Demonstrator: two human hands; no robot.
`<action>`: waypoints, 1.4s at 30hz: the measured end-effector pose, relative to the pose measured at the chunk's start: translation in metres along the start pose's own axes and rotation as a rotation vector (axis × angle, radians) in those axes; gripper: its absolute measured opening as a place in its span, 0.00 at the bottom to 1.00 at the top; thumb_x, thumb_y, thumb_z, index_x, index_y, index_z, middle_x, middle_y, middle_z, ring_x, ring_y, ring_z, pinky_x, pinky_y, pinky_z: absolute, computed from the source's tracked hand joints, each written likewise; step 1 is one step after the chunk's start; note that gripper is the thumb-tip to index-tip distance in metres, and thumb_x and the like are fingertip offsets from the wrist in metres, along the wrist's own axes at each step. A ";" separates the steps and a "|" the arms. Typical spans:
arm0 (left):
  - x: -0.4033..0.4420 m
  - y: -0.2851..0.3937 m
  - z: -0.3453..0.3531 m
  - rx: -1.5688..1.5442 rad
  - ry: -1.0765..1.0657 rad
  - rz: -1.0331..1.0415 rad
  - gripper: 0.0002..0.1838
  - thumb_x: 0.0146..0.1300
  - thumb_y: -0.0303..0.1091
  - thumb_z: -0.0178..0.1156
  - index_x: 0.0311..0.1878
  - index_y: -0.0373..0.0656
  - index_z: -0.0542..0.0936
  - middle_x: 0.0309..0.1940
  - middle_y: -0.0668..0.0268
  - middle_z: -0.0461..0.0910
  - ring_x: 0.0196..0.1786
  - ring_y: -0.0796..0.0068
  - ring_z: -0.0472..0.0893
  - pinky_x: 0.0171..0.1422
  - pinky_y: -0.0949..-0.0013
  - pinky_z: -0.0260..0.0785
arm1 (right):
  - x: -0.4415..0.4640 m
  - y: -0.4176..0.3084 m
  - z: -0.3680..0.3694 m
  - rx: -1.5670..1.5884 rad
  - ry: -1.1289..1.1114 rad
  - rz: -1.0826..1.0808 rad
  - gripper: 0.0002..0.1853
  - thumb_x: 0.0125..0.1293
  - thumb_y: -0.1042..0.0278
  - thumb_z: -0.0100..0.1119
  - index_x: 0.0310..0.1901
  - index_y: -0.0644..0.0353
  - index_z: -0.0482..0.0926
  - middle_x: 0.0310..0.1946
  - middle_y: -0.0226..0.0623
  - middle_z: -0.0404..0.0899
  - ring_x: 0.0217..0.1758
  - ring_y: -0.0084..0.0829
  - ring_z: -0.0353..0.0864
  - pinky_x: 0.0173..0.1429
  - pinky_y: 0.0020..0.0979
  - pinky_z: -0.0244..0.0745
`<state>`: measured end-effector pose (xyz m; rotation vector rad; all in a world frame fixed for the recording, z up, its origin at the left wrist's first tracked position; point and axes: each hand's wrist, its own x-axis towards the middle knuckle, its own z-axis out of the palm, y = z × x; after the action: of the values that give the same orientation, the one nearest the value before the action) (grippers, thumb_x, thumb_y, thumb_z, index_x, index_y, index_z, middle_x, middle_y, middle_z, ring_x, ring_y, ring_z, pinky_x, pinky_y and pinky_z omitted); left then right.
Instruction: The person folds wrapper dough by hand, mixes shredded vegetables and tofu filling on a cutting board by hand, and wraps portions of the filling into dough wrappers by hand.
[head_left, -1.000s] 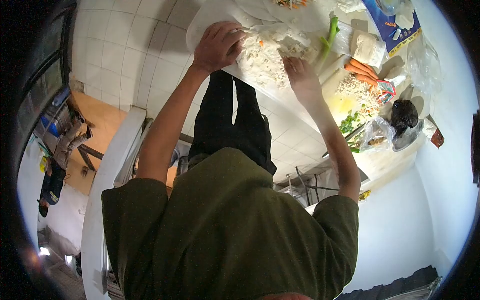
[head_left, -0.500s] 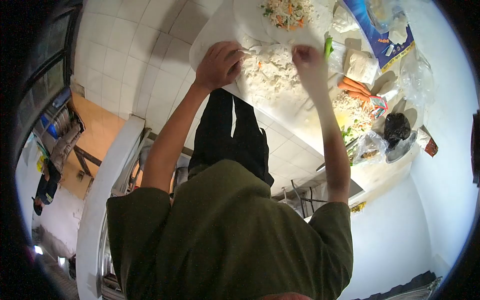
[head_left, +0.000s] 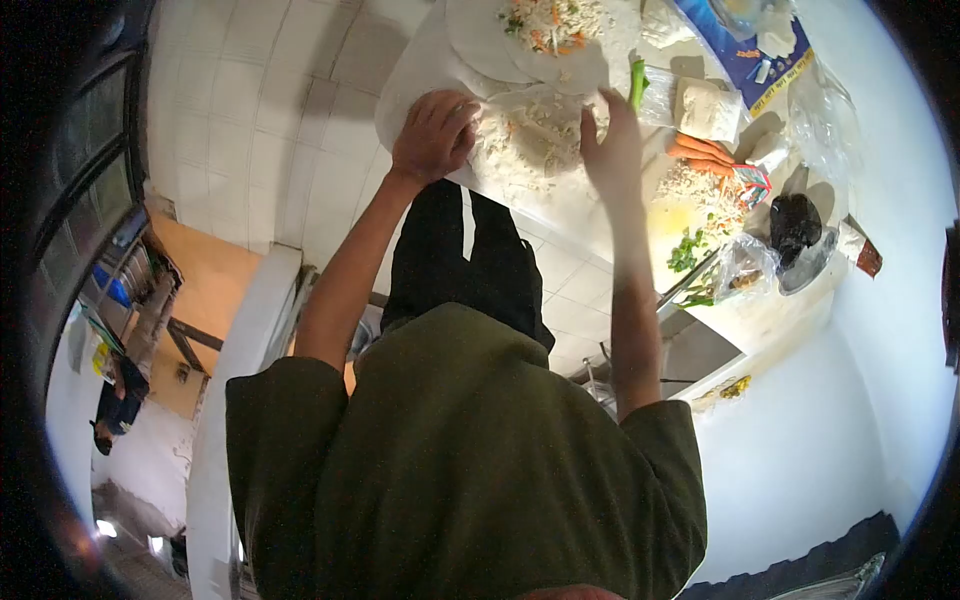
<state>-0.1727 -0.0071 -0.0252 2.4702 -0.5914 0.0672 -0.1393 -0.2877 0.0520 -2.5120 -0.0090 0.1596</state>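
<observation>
A thin pale round sheet (head_left: 545, 135) lies on the counter among scattered white and orange shreds, below a mound of shredded vegetables (head_left: 556, 22). My left hand (head_left: 437, 130) is at the sheet's left side, its fingers curled inward. What lies inside those fingers, if anything, is hidden. On the right side, my right hand (head_left: 612, 140) has thumb and fingers apart, close to the sheet's edge, with nothing visible in it. A green stalk (head_left: 638, 85) lies just past its fingertips.
Right of my hands are carrots (head_left: 700, 152), a white block (head_left: 708, 108), more shredded vegetables (head_left: 700, 195), chopped greens (head_left: 686, 250), a clear bag (head_left: 745, 265) and a black bag (head_left: 795, 228). A blue printed package (head_left: 755, 50) lies farther back. Another person (head_left: 122, 400) is far left.
My right thumb and fingers have spread apart. The white sheet, bunched up between my hands before, now lies flatter over the shreds. My left hand stays near the same place.
</observation>
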 end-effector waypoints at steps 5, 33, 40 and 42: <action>-0.003 0.028 -0.007 -0.091 -0.056 -0.105 0.28 0.68 0.36 0.62 0.70 0.41 0.70 0.65 0.56 0.74 0.71 0.51 0.69 0.77 0.47 0.58 | -0.065 0.016 0.026 -0.112 0.029 0.135 0.31 0.68 0.72 0.62 0.72 0.63 0.67 0.64 0.54 0.75 0.68 0.55 0.74 0.69 0.48 0.71; 0.035 0.056 -0.020 -0.064 -0.508 0.312 0.43 0.59 0.43 0.71 0.78 0.54 0.66 0.78 0.52 0.60 0.80 0.47 0.59 0.82 0.42 0.52 | -0.159 0.000 0.035 0.016 0.106 0.334 0.42 0.60 0.60 0.74 0.71 0.71 0.65 0.71 0.69 0.62 0.76 0.64 0.60 0.78 0.52 0.61; 0.043 0.067 0.018 -0.128 -0.538 0.454 0.53 0.53 0.55 0.75 0.81 0.56 0.62 0.84 0.49 0.47 0.85 0.47 0.47 0.87 0.40 0.38 | -0.169 -0.002 0.068 -0.052 0.039 0.228 0.41 0.68 0.64 0.64 0.73 0.82 0.57 0.75 0.70 0.57 0.82 0.64 0.51 0.84 0.50 0.52; 0.049 0.076 0.030 -0.197 -0.503 0.456 0.55 0.50 0.54 0.77 0.81 0.56 0.62 0.84 0.48 0.46 0.85 0.47 0.47 0.87 0.40 0.37 | -0.173 -0.001 0.077 0.069 0.096 0.245 0.39 0.67 0.70 0.61 0.73 0.82 0.55 0.73 0.72 0.58 0.80 0.66 0.55 0.82 0.51 0.55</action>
<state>-0.1641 -0.0982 0.0000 2.1142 -1.3000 -0.4238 -0.3200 -0.2500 0.0103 -2.4423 0.3389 0.1357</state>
